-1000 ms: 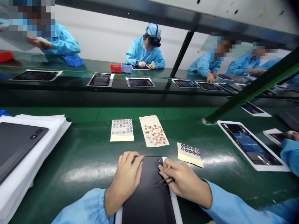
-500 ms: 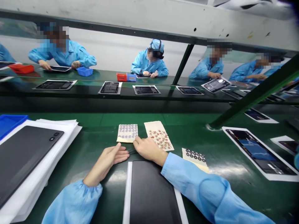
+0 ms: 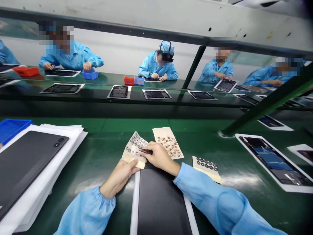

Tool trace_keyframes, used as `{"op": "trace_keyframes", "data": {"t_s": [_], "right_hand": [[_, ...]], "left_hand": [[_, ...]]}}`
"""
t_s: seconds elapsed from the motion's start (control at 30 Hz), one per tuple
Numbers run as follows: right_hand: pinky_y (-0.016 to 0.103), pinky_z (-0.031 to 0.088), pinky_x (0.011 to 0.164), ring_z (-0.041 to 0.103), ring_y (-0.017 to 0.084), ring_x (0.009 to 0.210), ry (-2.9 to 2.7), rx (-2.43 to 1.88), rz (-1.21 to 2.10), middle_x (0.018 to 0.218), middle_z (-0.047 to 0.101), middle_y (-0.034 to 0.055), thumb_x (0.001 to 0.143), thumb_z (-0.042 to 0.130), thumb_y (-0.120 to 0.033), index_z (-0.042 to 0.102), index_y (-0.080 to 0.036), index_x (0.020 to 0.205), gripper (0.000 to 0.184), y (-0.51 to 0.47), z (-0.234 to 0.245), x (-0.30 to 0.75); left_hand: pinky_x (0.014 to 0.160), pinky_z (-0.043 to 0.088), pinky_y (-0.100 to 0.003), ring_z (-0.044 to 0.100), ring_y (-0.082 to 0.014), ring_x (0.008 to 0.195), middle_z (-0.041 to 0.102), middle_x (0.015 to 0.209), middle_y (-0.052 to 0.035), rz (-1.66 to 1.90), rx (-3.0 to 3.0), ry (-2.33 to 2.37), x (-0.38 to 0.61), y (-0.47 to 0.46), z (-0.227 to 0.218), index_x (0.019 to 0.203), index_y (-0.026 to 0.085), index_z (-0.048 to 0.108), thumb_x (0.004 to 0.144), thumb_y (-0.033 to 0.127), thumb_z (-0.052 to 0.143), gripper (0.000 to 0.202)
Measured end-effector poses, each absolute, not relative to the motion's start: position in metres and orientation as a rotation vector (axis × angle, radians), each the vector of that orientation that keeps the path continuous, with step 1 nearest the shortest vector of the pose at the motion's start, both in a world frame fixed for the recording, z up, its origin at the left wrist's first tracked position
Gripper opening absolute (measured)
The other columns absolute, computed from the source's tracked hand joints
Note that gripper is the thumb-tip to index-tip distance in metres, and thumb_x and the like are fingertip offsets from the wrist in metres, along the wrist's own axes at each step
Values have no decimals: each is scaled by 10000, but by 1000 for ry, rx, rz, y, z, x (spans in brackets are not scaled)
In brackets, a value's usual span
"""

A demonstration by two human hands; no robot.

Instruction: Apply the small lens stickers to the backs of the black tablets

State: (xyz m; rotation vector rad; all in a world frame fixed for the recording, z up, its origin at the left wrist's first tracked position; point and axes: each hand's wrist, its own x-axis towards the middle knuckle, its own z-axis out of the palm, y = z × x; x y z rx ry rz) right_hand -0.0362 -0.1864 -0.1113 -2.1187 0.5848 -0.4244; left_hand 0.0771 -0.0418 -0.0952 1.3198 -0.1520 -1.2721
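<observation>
Between thumb and fingers, my left hand [image 3: 122, 176] grips the lower edge of a sticker sheet [image 3: 129, 155] with rows of small dark rings, tilted up off the bench. My right hand [image 3: 161, 158] is closed round dark tweezers [image 3: 146, 151], whose tips point left at the sheet's lower row of rings. Below my hands lies a dark tablet back panel [image 3: 161, 202] on a white backing. Just behind my right hand is a cream sheet [image 3: 168, 142] bearing small reddish-brown pieces. Right of my wrist rests a sheet with black round stickers [image 3: 206, 164].
On the left, a dark tablet panel [image 3: 31, 163] tops a stack of white sheets [image 3: 79, 133], beside a blue tray [image 3: 14, 129]. A green slanted post [image 3: 264, 101] rises at the right, near an opened tablet [image 3: 274, 160]. Co-workers sit across a belt carrying several tablets.
My left hand has taken hold of the ring-sticker sheet, which has come up off the bench toward me. The tweezers in my right hand now point at its rings.
</observation>
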Motion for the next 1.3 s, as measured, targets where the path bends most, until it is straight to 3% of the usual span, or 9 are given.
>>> {"op": "trace_keyframes", "data": {"t_s": [0.07,0.17,0.37,0.43,0.53,0.63,0.8,1.07,1.3], "right_hand": [[206,391,615,521,104,661,622,-2039,-396,738,628,23,874,717,-370,755,-122,758,276,-192,-111,-30],[199,356,530,472,93,571,700,-1929,-434,662,602,8,953,587,-437,726,-99,791,400,-202,-107,-32],[255,511,771,652,149,803,720,-1866,-541,886,724,42,903,677,-377,766,-146,1007,268,-199,-95,-109],[248,512,756,663,145,803,725,-1923,-584,871,722,40,910,689,-359,770,-164,966,218,-189,-99,-146],[217,492,665,650,118,735,770,-2022,-626,817,697,26,927,700,-328,769,-186,937,158,-173,-112,-187],[203,520,695,666,110,788,722,-2076,-717,881,682,36,929,700,-248,755,-193,998,105,-163,-130,-201],[216,559,770,673,123,892,613,-2188,-832,981,641,62,951,640,-166,700,-194,1155,214,-160,-143,-204],[236,390,532,522,61,624,563,-2617,-764,1056,652,40,988,601,-173,653,-207,1203,224,-156,-128,-215],[228,433,577,604,88,701,715,-2678,-755,998,643,58,996,567,-146,648,-158,1236,254,-141,-124,-197]], "left_hand": [[1019,595,-314,730,-221,1107,711,1272,-171,-1303,1339,-165,78,-41,-95,1299,86,620,941,75,604,359],[1025,592,-309,735,-225,1095,730,1216,-189,-1301,1372,-164,77,-43,-94,1261,55,620,942,73,596,321],[973,606,-277,737,-197,1083,733,1231,-139,-1197,1455,-212,87,-37,-88,1275,127,598,971,239,626,326],[764,637,-270,763,-207,870,772,1026,-153,-1280,1683,-338,96,-30,-84,1126,92,654,980,434,594,377],[472,478,-267,629,-183,525,701,674,-93,-1342,2099,-700,98,-22,-77,861,114,673,928,679,496,596],[591,456,-286,610,-180,592,655,675,-35,-1010,2308,-1140,82,-24,-72,883,176,687,896,730,452,602],[707,484,-336,651,-207,761,646,1027,-63,-629,2363,-1488,54,-28,-83,1146,236,682,915,652,411,547],[693,498,-314,624,-187,718,623,921,-41,-757,2280,-1416,72,-21,-94,1115,221,681,874,729,491,594],[678,490,-315,600,-185,678,606,829,-25,-792,2239,-1377,72,-23,-97,1088,215,679,870,751,503,605]]}}
